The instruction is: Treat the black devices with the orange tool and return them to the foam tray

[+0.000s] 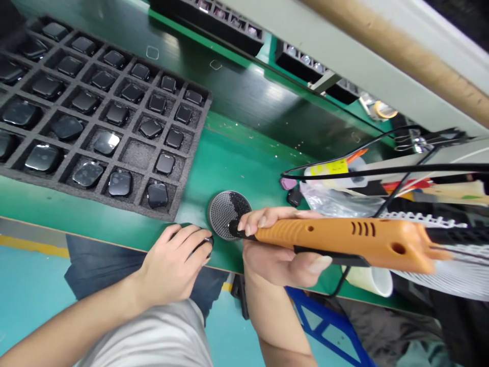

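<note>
My right hand [269,262] is wrapped round an orange electric screwdriver [332,237], thumb along its underside. Its black nose points at a round grey dish [218,216] with a studded surface, where small dark bits that look like screws lie on the far side. Whether the tip touches the dish I cannot tell. At the bench's front edge, my left hand [175,262] is closed over a small black watch-like device [204,243], mostly hidden beneath the fingers. To the left lies a dark foam tray [191,153] holding many similar black square devices in its compartments.
Black cables [340,173] cross the right side above a plastic bag [340,201]. A black piece [294,197] and a pink piece [288,183] lie beside it. A white cup [376,281] lies at the right. Black trays [298,61] line the back below a pale beam [367,61].
</note>
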